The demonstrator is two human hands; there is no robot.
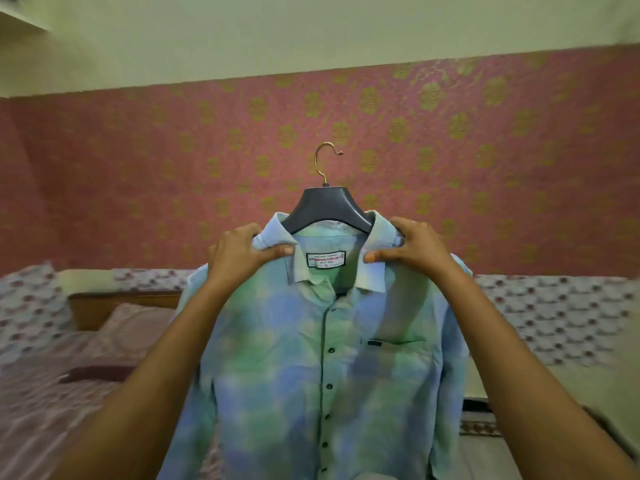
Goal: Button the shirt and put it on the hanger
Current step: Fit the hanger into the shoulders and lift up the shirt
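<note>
A blue-and-green tie-dye shirt [322,368] hangs in front of me on a dark grey hanger [327,207] with a gold hook [323,161]. Its front placket is buttoned with dark buttons down the middle; the collar stands open at the top, showing a white label. My left hand [242,252] grips the shirt's left shoulder and collar. My right hand [412,249] grips the right shoulder and collar. Both hands hold the shirt and hanger up in the air. The hanger's arms are hidden inside the shirt.
Behind the shirt is a pink wall with gold flower patterns [485,150]. A bed with a patterned pink sheet [41,410] and a pillow [135,323] lies at lower left. A wooden headboard [114,306] and a patterned cloth [554,317] sit further back.
</note>
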